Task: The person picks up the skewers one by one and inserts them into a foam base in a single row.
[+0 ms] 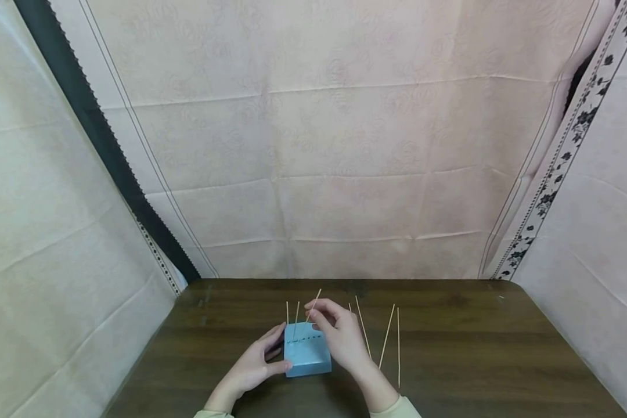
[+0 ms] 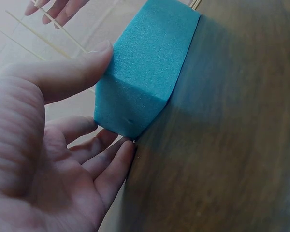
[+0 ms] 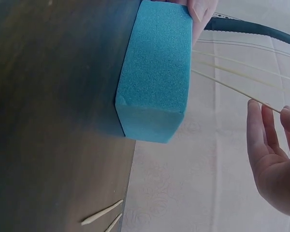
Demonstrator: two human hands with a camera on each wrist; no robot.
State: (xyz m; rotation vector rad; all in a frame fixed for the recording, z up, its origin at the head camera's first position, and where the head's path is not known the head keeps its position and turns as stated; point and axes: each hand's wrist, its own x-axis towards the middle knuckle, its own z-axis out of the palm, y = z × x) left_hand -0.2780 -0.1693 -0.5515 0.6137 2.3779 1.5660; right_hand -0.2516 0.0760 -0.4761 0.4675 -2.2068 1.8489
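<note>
A light blue foam block [image 1: 307, 353] rests on the table, a row of dark marks across its top. My left hand [image 1: 258, 361] holds it at its left side, with the thumb [image 2: 87, 67] on the near edge and the fingers round the far side. Two thin wooden sticks stand up from the block's left part, one of them this stick [image 1: 296, 312]. My right hand [image 1: 342, 337] is above the block's far edge and pinches a third stick [image 3: 224, 85] between thumb and fingertips. That stick leans to the right, its lower end at the block's top.
Several loose wooden sticks [image 1: 386, 337] lie on the dark brown wooden table [image 1: 475, 348], just right of my right forearm. Pale cloth [image 1: 345, 145] hangs behind the table and along both sides.
</note>
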